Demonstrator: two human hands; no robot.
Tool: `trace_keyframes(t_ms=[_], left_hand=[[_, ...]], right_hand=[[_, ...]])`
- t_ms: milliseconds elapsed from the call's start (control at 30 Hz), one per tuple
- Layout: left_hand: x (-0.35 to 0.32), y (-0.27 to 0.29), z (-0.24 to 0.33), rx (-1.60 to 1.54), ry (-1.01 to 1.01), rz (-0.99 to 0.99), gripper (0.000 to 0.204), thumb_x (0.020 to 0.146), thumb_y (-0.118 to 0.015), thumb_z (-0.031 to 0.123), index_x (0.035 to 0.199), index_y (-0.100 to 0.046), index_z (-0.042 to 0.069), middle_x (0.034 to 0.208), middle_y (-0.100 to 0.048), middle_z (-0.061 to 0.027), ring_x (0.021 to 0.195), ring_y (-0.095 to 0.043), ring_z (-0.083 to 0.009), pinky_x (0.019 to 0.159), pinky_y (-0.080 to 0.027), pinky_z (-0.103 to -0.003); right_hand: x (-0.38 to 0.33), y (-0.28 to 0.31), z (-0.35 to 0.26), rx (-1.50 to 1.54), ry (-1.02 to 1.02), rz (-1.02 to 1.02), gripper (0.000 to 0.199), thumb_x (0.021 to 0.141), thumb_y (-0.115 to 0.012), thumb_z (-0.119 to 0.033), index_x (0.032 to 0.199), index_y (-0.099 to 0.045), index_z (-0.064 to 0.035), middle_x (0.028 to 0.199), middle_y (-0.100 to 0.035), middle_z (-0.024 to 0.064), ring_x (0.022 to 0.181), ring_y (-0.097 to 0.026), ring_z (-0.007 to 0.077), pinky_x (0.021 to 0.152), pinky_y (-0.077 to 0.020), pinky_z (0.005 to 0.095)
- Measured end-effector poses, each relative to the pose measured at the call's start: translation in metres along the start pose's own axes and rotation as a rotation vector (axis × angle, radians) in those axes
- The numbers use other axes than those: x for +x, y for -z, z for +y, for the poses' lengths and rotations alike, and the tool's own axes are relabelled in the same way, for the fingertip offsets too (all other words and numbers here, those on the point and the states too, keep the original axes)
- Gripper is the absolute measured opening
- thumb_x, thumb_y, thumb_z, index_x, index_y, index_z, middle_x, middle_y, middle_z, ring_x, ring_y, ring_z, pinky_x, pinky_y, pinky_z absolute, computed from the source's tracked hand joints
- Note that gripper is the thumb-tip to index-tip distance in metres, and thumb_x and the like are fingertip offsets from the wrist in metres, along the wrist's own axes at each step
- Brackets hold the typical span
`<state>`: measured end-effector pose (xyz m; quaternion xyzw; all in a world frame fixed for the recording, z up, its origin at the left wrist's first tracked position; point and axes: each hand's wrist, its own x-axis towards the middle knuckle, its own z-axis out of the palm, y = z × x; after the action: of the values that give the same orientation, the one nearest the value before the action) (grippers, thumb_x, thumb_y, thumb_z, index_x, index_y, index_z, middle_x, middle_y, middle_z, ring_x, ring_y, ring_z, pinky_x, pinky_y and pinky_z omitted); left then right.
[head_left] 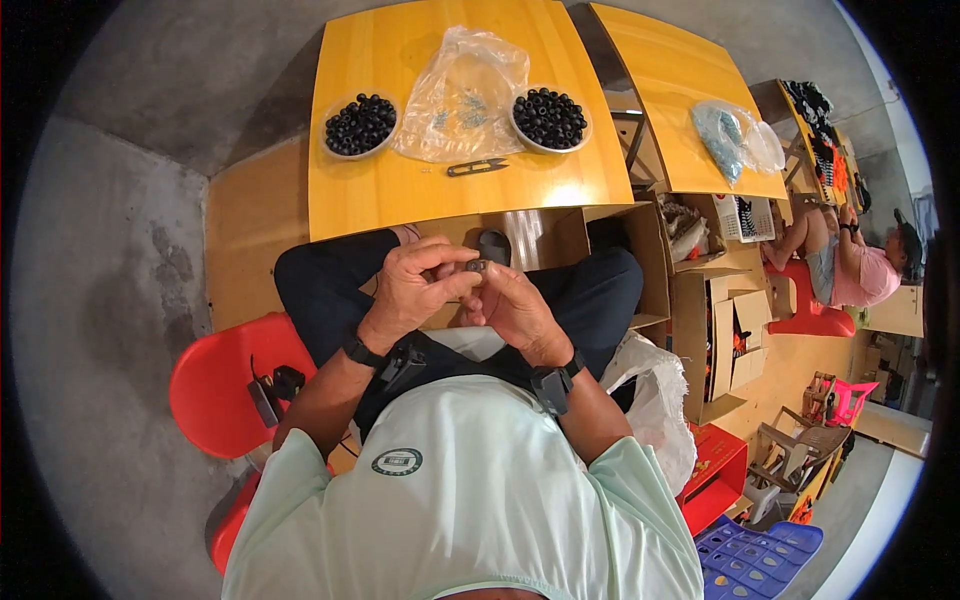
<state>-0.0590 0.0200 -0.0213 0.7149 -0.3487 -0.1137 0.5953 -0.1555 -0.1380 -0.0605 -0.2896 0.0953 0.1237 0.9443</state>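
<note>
Above my lap, just short of the table's near edge, both hands meet at the fingertips. My left hand (pixel 415 285) is closed in a pinch, and my right hand (pixel 518 310) pinches from the other side. Between them is a small dark piece (pixel 475 266), too small and too covered by fingers to name. On the yellow table (pixel 350 195) stand two round tubs of black beads, a left tub (pixel 360 126) and a right tub (pixel 549 119). A clear plastic bag (pixel 462 90) with small bluish bits lies between them. Black thread snips (pixel 478 167) rest in front of the bag.
A red chair (pixel 225 385) with small black devices stands at my left. Cardboard boxes (pixel 690 330) and a white sack (pixel 655 400) are at my right. A second table (pixel 680 60) holds a bag of bluish pieces (pixel 718 140). Farther right sits another person (pixel 860 275).
</note>
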Motion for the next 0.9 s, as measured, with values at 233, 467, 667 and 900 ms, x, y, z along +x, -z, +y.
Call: trace_keyframes(t_ms=[233,467,667,900], left_hand=[[0.001,-0.004,0.006,-0.016,0.021,-0.012,0.025,0.075,-0.080,0.002,0.099,-0.075,0.001,0.068,-0.056,0.0006,0.059,-0.048,-0.0049,0.054,-0.041,-0.021],[-0.002,-0.007,0.006,-0.088,0.004,-0.038,0.025,0.076,-0.081,0.004,0.100,-0.074,0.001,0.071,-0.059,-0.0006,0.060,-0.051,-0.0056,0.055,-0.041,-0.021],[0.002,-0.008,0.008,-0.050,-0.032,-0.085,0.023,0.077,-0.079,0.003,0.100,-0.074,0.002,0.073,-0.062,-0.0010,0.062,-0.055,-0.0064,0.056,-0.045,-0.022],[0.004,-0.009,0.003,-0.052,-0.057,-0.096,0.026,0.077,-0.079,0.005,0.102,-0.074,0.004,0.075,-0.065,-0.0032,0.064,-0.058,-0.0095,0.057,-0.047,-0.024]], right_hand=[[-0.001,0.005,0.006,0.149,-0.008,-0.104,0.039,0.103,-0.052,-0.038,0.117,-0.060,-0.0029,0.089,-0.056,-0.0009,0.073,-0.046,0.0108,0.059,-0.0380,0.0248],[-0.003,0.012,0.012,0.332,-0.060,-0.143,0.042,0.102,-0.054,-0.038,0.119,-0.060,-0.0002,0.085,-0.054,-0.0013,0.069,-0.041,0.0091,0.058,-0.0361,0.0224],[-0.003,0.007,0.009,0.258,0.042,-0.156,0.039,0.100,-0.061,-0.033,0.118,-0.060,0.0022,0.083,-0.053,-0.0027,0.066,-0.039,0.0049,0.058,-0.0354,0.0192],[-0.006,0.005,0.005,0.168,0.096,-0.112,0.039,0.099,-0.063,-0.032,0.117,-0.060,0.0018,0.083,-0.052,-0.0034,0.065,-0.039,0.0045,0.058,-0.0350,0.0184]])
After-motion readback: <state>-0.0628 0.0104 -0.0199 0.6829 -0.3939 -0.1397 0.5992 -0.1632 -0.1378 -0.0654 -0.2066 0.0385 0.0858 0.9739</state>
